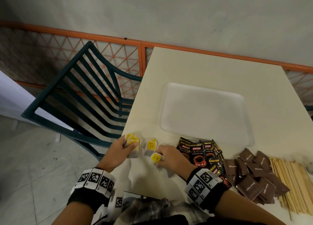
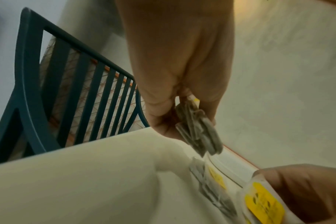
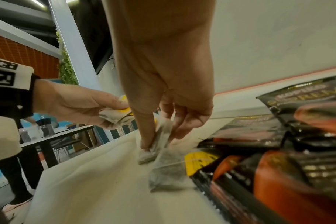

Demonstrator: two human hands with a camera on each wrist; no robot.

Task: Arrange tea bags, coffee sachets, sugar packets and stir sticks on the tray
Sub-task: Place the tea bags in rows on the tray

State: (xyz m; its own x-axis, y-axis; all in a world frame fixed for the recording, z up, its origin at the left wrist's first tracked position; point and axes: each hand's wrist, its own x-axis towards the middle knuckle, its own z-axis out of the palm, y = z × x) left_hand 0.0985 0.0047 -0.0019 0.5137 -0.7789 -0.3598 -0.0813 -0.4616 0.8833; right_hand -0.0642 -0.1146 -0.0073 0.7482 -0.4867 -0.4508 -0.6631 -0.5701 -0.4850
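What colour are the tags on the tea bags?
Yellow with small dark marks, on the tea bags. The head view shows it best.

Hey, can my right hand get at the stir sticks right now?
Probably not yet: the right hand is pinching a tea bag, and the stir sticks lie past the coffee and sugar piles.

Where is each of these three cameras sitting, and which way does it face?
Head: worn on the head, looking down at the table, the tray and both forearms.
Left wrist: looks along the left hand gripping tea bags.
Right wrist: looks along the right hand pinching a tea bag.
Shared: both wrist views show the other hand too.
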